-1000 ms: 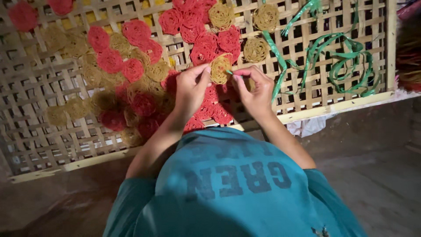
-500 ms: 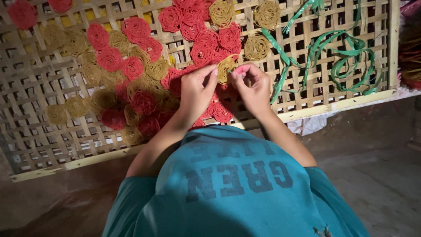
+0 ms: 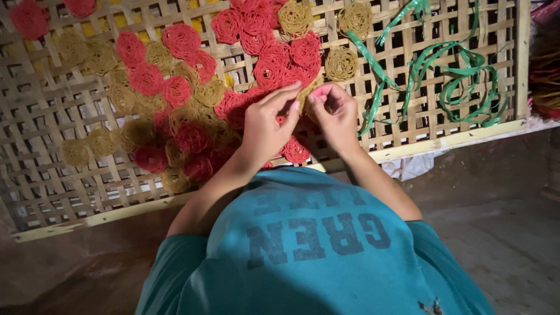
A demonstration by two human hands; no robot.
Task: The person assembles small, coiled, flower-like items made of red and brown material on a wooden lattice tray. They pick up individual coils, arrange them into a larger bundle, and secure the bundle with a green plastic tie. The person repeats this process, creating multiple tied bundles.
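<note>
Both hands have closed in together since a moment ago. Over the woven tray (image 3: 70, 192), left hand (image 3: 265, 131) and right hand (image 3: 337, 116) now meet fingertip to fingertip, pinched on a tan coil (image 3: 306, 93) just below the red coils (image 3: 280, 58); green strips (image 3: 461, 87) lie right.

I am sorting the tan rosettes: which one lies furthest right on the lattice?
The tan rosette at the top, beside the green strips; all others lie left of it.

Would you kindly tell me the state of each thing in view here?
left hand: fingertips pinching the tan coil
right hand: pinching the same coil
tan coil: held between both hands
red coils: lying flat on the lattice
green strips: loose, looped
bamboo lattice tray: lying flat
</note>
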